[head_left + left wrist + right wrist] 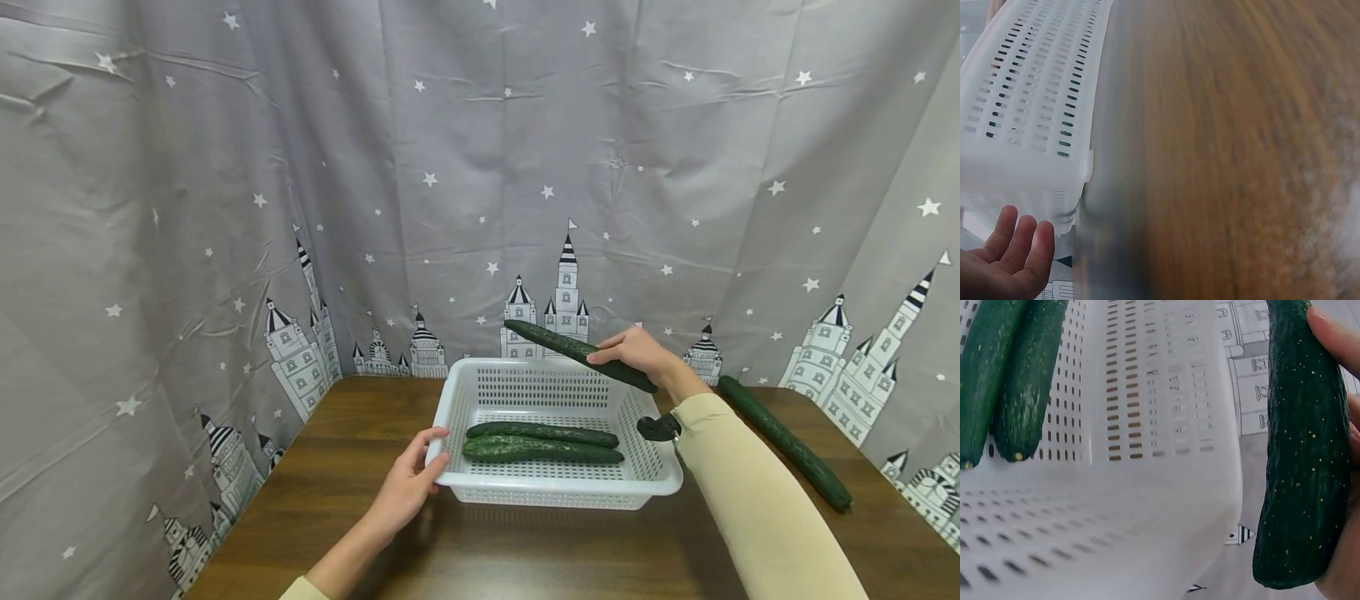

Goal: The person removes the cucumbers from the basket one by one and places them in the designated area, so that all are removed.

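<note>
The right hand [637,350] grips a dark green cucumber [555,340] nearer its right end, thumb along one side and fingers bent over it, with no gap showing between hand and skin. That cucumber is held up over the back right part of the white basket [555,484], apart from its rim, and slants so that its left end lies higher in the head view. The left hand [408,483] holds the basket's rim at the left side, thumb and forefinger on the edge; the left wrist view shows three other fingers loosely bent beside the end wall. The held cucumber is long and nearly straight, with a blunt end, a faintly ridged surface and small pale specks. Four cucumbers show in all: one in the right hand, two inside the basket, and one to its right. Of the two inside, the rear cucumber [543,432] and the front cucumber [540,451] lie side by side across the basket floor, the front one lighter green. The fourth cucumber [787,446] lies aslant on the brown wooden table [360,433], well apart from the basket. There is one basket, slotted in walls and floor. Behind it hangs a grey curtain [450,133] printed with stars and castles.
</note>
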Demonstrator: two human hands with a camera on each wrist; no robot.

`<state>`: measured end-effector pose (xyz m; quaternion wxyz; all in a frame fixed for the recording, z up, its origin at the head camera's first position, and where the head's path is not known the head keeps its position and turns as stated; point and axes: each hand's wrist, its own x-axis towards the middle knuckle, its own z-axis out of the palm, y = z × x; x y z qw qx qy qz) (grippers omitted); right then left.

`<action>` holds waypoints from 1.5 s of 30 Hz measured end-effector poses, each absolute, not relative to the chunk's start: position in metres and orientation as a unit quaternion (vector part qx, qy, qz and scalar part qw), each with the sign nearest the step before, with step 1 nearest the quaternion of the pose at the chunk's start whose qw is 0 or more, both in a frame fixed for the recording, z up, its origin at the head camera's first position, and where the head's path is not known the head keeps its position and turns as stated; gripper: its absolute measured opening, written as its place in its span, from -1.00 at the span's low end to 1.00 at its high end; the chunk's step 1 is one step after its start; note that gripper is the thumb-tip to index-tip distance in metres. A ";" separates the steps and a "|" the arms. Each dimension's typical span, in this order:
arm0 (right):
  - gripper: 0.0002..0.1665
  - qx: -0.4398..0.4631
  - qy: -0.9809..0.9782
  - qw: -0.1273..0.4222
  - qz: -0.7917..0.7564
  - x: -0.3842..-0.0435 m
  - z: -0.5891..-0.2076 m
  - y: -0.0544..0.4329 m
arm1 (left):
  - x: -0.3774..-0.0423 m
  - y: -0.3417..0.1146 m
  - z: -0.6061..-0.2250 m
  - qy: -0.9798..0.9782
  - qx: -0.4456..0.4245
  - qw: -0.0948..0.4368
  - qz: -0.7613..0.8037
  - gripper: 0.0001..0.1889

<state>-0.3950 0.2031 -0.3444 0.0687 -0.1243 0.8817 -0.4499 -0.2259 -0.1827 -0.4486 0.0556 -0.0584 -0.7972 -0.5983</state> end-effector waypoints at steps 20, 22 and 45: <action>-0.13 -0.053 0.894 0.036 -0.443 -0.376 -0.347 0.257 | -0.227 -0.186 -0.449 -0.803 -0.058 0.044 -0.592 -0.61; -0.11 -0.047 0.896 0.038 -0.440 -0.374 -0.350 0.262 | -0.228 -0.186 -0.449 -0.801 -0.058 0.044 -0.594 -0.61; 0.01 0.029 0.900 0.026 -0.434 -0.348 -0.387 0.323 | -0.227 -0.185 -0.450 -0.791 -0.072 0.051 -0.605 -0.59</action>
